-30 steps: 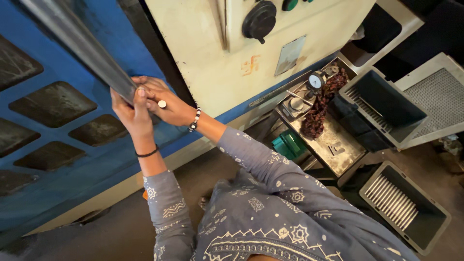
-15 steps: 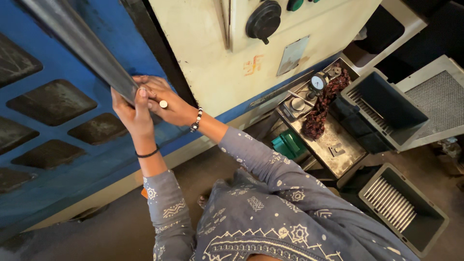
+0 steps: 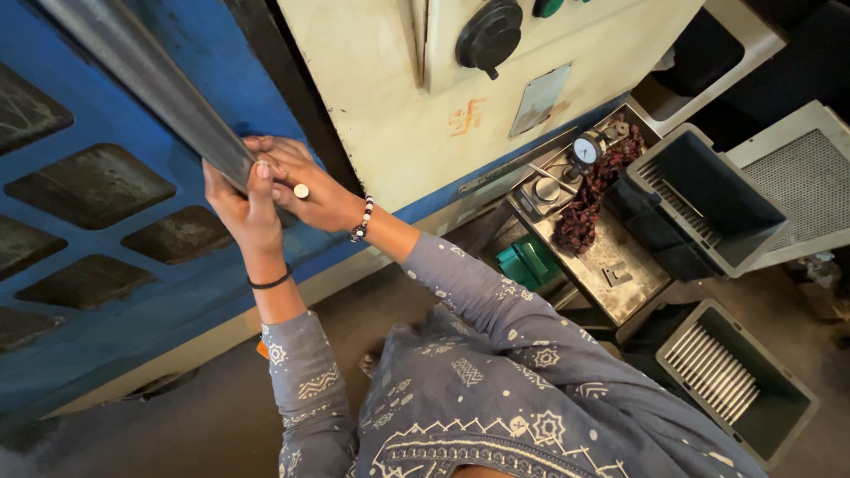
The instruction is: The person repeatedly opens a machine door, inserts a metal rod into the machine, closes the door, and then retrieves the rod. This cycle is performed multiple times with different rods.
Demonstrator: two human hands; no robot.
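A long grey metal bar [image 3: 150,80] slants from the top left down to my hands, in front of the blue machine panel [image 3: 106,221]. My left hand [image 3: 239,208], with a black band on the wrist, grips the bar's lower end from below. My right hand [image 3: 305,186], wearing a ring and a beaded bracelet, wraps over the same end from the right. Both hands are pressed together around the bar's tip, which is hidden under the fingers.
A cream control cabinet [image 3: 425,106] with a black knob [image 3: 490,35] stands right of the hands. A metal tray [image 3: 611,257] holds a dial gauge [image 3: 586,149] and a dark cloth. Grey bins [image 3: 708,199] stand right; one bin [image 3: 735,381] holds several metal rods.
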